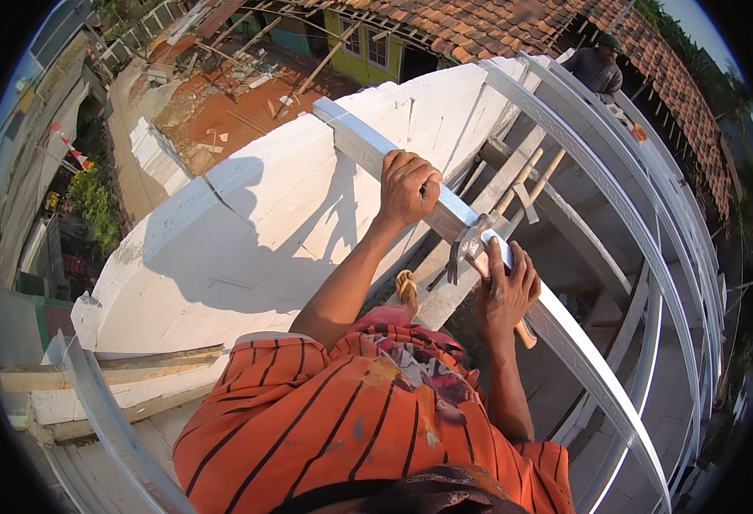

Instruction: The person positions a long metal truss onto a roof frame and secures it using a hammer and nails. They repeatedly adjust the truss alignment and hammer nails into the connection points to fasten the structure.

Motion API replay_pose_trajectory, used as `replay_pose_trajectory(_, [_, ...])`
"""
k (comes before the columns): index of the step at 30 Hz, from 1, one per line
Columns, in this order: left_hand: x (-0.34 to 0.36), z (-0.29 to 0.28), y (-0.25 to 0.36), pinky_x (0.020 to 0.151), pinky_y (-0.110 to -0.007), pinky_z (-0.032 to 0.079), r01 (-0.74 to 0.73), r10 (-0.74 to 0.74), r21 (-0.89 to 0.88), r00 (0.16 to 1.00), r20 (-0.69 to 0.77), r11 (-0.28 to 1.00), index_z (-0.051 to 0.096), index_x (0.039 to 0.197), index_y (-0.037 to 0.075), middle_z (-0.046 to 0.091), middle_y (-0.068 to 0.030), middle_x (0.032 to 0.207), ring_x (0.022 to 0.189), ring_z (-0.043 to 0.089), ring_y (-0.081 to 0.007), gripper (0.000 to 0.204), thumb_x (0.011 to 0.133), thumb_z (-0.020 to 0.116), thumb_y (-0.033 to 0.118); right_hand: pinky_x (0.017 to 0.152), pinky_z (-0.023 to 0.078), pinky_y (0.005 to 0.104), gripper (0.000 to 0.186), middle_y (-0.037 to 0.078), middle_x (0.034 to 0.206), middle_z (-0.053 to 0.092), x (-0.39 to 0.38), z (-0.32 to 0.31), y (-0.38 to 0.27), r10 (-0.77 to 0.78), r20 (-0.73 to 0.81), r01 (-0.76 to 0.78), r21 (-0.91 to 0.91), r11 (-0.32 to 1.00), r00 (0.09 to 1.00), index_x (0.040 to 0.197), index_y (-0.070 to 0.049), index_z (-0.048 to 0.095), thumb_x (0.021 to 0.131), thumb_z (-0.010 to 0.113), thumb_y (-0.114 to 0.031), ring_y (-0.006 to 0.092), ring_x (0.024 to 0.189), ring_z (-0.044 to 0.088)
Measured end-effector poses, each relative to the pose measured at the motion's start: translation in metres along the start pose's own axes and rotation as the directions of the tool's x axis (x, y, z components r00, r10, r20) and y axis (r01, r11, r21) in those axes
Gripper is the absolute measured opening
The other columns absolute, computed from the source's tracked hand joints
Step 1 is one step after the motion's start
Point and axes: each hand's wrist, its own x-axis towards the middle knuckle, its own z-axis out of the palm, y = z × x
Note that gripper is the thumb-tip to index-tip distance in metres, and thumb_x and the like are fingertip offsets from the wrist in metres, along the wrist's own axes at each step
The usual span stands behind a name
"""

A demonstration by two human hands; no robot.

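Left hand [409, 188]: forearm outstretched, fingers wrapped firmly over metal channel [455, 210]. Right hand [511, 287]: partly curled, holding claw hammer [464, 250], fingers on channel. Channel: long, silvery, sunlit, diagonal, far end overlapping white block wall [256, 210] in view. Hammer: metal head, wooden handle.

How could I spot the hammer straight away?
From the big white wall, follow the long silvery beam seen against it, past the left hand to the right hand. There, in its fingers, is the hammer: unlike the metal beams nearby, it has a clawed head and wooden handle.
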Motion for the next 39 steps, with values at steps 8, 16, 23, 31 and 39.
replay_pose_trajectory(8, [0.006,-0.007,0.005,0.082,-0.038,0.035,0.06,-0.059,-0.034,0.997,0.051,0.998,0.061,0.067,0.009,0.058,-0.0045,0.069,0.074,0.052,-0.0228,0.012,0.074,0.052,0.013,0.1,0.026,0.0413,0.056,0.011,0.13,0.045,0.01,-0.021,-0.002,0.023,0.178,-0.039,0.092,0.995,0.984,0.127,-0.021,0.052,0.074,0.065,-0.012,0.0287,0.121,0.04])
replay_pose_trajectory(16, [0.01,-0.018,0.01,0.086,-0.038,0.035,0.185,-0.169,-0.107,0.975,0.142,0.977,0.061,0.069,0.01,0.058,-0.0014,0.071,0.082,0.053,-0.0201,0.003,0.071,0.06,0.009,0.089,0.041,0.0377,0.052,0.018,0.112,0.06,0.064,-0.063,0.036,0.021,0.663,-0.359,0.378,0.853,0.748,0.123,-0.003,0.051,0.071,0.056,-0.003,0.0291,0.102,0.058])
replay_pose_trajectory(23, [0.028,-0.03,0.021,0.097,-0.036,0.031,0.406,-0.374,-0.013,0.853,0.364,0.914,0.062,0.077,0.009,0.061,-0.0057,0.073,0.082,0.055,-0.0202,0.01,0.068,0.059,0.013,0.068,0.044,0.0328,0.042,0.011,0.095,0.062,0.12,-0.05,0.063,0.054,0.852,-0.699,0.389,0.6,0.52,0.119,0.003,0.052,0.079,0.053,-0.007,0.018,0.076,0.057])
replay_pose_trajectory(31, [0.03,-0.023,0.01,0.091,-0.034,0.034,0.38,-0.321,-0.055,0.841,0.436,0.923,0.06,0.076,0.009,0.056,-0.0021,0.066,0.087,0.05,-0.0201,0.012,0.065,0.06,0.012,0.078,0.04,0.0218,0.059,0.01,0.13,0.043,0.145,-0.003,0.039,-0.114,0.934,-0.859,0.357,0.367,0.339,0.137,-0.001,0.033,0.081,0.049,0.006,0.0125,0.098,0.046])
replay_pose_trajectory(39, [0.031,-0.015,0.014,0.086,-0.035,0.035,0.402,-0.355,-0.091,0.877,0.324,0.911,0.058,0.074,0.009,0.052,-0.0008,0.061,0.079,0.049,-0.0205,0.015,0.061,0.064,0.012,0.068,0.029,0.025,0.055,0.007,0.099,0.05,0.141,0.05,0.047,-0.355,0.851,-0.766,0.511,0.391,0.387,0.126,0.003,0.042,0.08,0.061,-0.019,0.0122,0.08,0.039])
